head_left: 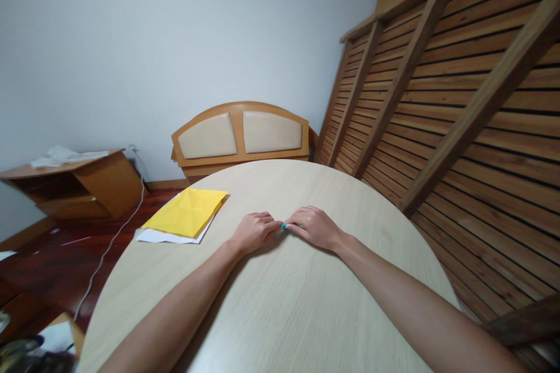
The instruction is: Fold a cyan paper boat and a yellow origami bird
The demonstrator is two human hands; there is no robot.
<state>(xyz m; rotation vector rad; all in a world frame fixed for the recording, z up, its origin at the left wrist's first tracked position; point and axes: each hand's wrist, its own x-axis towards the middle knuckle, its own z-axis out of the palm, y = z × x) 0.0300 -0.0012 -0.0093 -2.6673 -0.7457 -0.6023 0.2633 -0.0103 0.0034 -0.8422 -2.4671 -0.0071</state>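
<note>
Both hands rest near the middle of a round, pale wood-grain table (280, 303), fingertips almost meeting. Between them shows a small teal object (284, 227), mostly covered by the fingers, so its kind cannot be made out. My right hand (315, 226) is closed, its thumb and forefinger pinching this object. From the other side my left hand (257, 232) is closed too, with its thumb and forefinger at the object's left end. Left of my hands, a folded yellow sheet of paper (186, 213) lies over white paper (168, 237).
Slatted wooden panels (441, 122) lean along the right side. Behind the table stands a padded headboard (240, 128). At the left are a low wooden cabinet (109, 186) with papers on top and a white cable (107, 250) crossing the dark red floor.
</note>
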